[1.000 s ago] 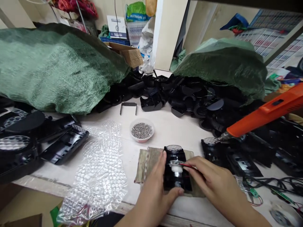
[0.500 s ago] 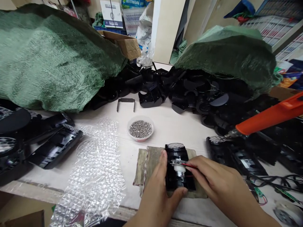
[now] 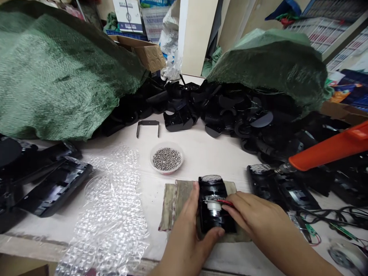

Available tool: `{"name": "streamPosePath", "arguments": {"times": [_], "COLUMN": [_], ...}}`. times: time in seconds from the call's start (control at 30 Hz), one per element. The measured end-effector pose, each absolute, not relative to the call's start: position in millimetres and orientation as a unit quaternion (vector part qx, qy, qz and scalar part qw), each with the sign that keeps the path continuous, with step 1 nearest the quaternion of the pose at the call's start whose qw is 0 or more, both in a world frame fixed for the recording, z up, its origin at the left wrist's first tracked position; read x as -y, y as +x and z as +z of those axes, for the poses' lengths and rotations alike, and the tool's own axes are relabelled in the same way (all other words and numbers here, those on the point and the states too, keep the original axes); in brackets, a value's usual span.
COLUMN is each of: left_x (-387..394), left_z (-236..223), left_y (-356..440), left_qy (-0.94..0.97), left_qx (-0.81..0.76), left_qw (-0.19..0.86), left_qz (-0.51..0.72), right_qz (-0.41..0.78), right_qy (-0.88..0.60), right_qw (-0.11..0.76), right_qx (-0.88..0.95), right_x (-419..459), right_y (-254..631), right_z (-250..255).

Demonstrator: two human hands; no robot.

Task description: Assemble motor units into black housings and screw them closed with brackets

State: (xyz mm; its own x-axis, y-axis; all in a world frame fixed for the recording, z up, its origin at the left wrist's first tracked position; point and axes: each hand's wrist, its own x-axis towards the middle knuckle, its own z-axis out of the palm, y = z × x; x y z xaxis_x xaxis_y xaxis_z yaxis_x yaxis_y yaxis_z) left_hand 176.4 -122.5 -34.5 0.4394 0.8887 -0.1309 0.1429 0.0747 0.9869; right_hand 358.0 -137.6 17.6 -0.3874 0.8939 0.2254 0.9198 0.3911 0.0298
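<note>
A black plastic housing [image 3: 205,218] lies on a folded tan cloth [image 3: 184,189] at the table's front. Inside it sits a round part with a white collar [image 3: 214,206], and a round mesh piece [image 3: 211,178] shows at its far end. My left hand [image 3: 189,234] grips the housing from the left, fingers along its side and thumb on the near end. Pinched in the fingertips of my right hand [image 3: 255,216] are thin red wires [image 3: 225,202] that run to the round part. The right fingers hide part of the wires.
Beyond the cloth stands a bowl of small screws [image 3: 166,159], with a black U-shaped bracket [image 3: 148,123] behind it. Bubble wrap [image 3: 112,214] lies left. An orange electric screwdriver [image 3: 327,147] juts in from the right over more housings [image 3: 267,191]. Black parts [image 3: 181,119] are heaped at the back.
The camera view has shifted slightly, so the scene sits a little further left. Both hands keep their holds, and the right fingertips have moved only slightly at the wires.
</note>
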Motion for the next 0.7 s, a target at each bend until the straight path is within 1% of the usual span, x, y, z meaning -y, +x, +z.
{"name": "streamPosePath", "arguments": {"times": [0.1, 0.27, 0.37, 0.53, 0.7], "left_x": [123, 125, 125, 125, 123], "left_z": [-36, -39, -41, -44, -41], "left_y": [177, 178, 177, 179, 180], "left_qy": [0.607, 0.592, 0.587, 0.612, 0.612], "left_qx": [-0.434, -0.451, -0.450, -0.438, -0.440], "left_qw": [0.592, 0.579, 0.585, 0.566, 0.563], "left_qz": [0.305, 0.332, 0.332, 0.337, 0.339], "right_qz": [-0.065, 0.010, 0.033, -0.008, -0.017], "right_qy": [-0.552, -0.559, -0.551, -0.540, -0.545], "right_qw": [0.061, 0.058, 0.046, 0.035, 0.079], "right_qx": [0.829, 0.827, 0.833, 0.841, 0.835], "right_x": [138, 133, 129, 129, 130], "right_y": [359, 357, 356, 358, 369], "right_z": [14, 14, 15, 16, 37]}}
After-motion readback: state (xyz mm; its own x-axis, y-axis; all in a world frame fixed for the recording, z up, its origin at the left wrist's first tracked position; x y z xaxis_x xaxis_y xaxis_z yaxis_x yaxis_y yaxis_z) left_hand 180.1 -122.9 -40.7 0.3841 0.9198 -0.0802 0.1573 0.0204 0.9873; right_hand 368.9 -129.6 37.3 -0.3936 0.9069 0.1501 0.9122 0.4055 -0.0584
